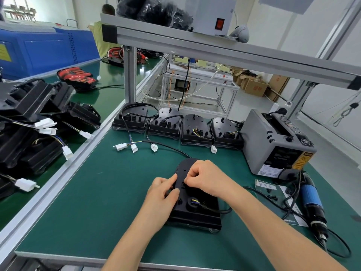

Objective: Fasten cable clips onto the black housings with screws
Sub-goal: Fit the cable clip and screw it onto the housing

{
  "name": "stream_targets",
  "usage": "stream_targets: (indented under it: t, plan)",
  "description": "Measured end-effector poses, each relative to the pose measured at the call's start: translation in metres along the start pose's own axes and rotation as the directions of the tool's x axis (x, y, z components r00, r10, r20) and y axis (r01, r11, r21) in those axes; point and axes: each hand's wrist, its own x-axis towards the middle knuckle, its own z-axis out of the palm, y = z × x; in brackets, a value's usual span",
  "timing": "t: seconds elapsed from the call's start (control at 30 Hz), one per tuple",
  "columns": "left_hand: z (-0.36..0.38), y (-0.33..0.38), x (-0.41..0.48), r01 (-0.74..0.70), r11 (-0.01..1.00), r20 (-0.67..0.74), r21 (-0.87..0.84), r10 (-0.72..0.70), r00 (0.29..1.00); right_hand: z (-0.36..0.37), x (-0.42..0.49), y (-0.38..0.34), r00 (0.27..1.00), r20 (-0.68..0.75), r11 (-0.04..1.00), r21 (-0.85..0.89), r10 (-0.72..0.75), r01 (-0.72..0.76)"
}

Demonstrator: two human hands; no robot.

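Backlog: black housings heaped at far left on the neighbouring bench, white plugs trailing, well apart from the work.
Back row: four more housings side by side along the far edge of the green tabletop, their leads running forward.
Left hand: fingers curled on the left edge of the housing in work, thumb laid on its top face, steadying it.
Housing in work: flat on the tabletop, dead ahead of the person and under both hands. Its long axis runs away from the body, rounded end far, square end with the cable grommet near.
Cable clip: small black piece on the housing's upper face, about mid-length, mostly hidden by fingertips. Whether it is seated cannot be told.
Right hand: fingers curled tight, tips pinching the clip against the housing; no tool in it.
Screws: a few loose black ones on a printed sheet, right of the housing, beside the right forearm.
Grey machine: boxy bench unit at the tabletop's right rear, behind the screws, not in play.
Screwdriver: blue-bodied corded driver lying at far right, bit end toward the person, untouched.
Next move: by judgement, the reach goes rightward. Screws and driver both lie on the right, so the right hand is nearer, while the left is placed to keep clip and housing from shifting.
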Motion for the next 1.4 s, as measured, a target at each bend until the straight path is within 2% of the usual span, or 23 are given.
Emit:
stream_targets:
  t: [0.33, 0.4, 0.47, 0.6, 0.73, 0.93, 1.07, 1.17, 1.3, 1.4]
  plan:
    - [0.001, -0.001, 0.000, 0.006, 0.999, 0.003, 0.046, -0.006, 1.000, 0.001, -0.001, -0.005, 0.998, -0.029, 0.989, -0.140, -0.048, 0.043]
    - [0.001, 0.000, -0.002, -0.040, 0.997, -0.013, 0.072, 0.041, 0.999, 0.001, -0.002, -0.005, 0.999, -0.023, 0.988, -0.148, -0.046, 0.042]
    - [0.000, 0.002, -0.007, -0.140, 0.981, -0.044, 0.134, 0.147, 0.988, 0.001, -0.001, -0.005, 0.999, -0.017, 0.988, -0.147, -0.043, 0.040]
    - [-0.005, 0.007, -0.015, -0.315, 0.852, -0.013, 0.418, 0.352, 0.936, 0.002, 0.001, -0.003, 0.999, -0.021, 0.989, -0.140, -0.041, 0.038]
    - [-0.012, 0.013, -0.019, -0.338, 0.757, 0.035, 0.560, 0.386, 0.922, 0.001, 0.001, -0.001, 1.000, -0.014, 0.993, -0.114, -0.026, 0.024]
    - [-0.015, 0.014, -0.019, -0.391, 0.622, 0.098, 0.678, 0.451, 0.887, -0.002, 0.003, -0.001, 1.000, 0.010, 0.995, -0.096, -0.005, 0.006]
    - [-0.015, 0.015, -0.019, -0.391, 0.580, 0.102, 0.715, 0.467, 0.878, -0.008, 0.001, -0.002, 1.000, 0.010, 0.999, -0.043, 0.007, -0.006]
    - [-0.015, 0.017, -0.019, -0.393, 0.569, 0.113, 0.722, 0.464, 0.879, -0.013, -0.005, 0.003, 0.999, -0.038, 1.000, 0.003, 0.007, -0.007]
    - [-0.018, 0.018, -0.016, -0.399, 0.584, 0.111, 0.706, 0.466, 0.878, -0.010, -0.023, 0.018, 0.993, -0.119, 1.000, -0.027, -0.012, 0.009]
    - [-0.020, 0.025, -0.008, -0.411, 0.523, 0.125, 0.747, 0.496, 0.859, -0.003, -0.038, 0.031, 0.983, -0.181, 0.997, -0.065, -0.043, 0.032]
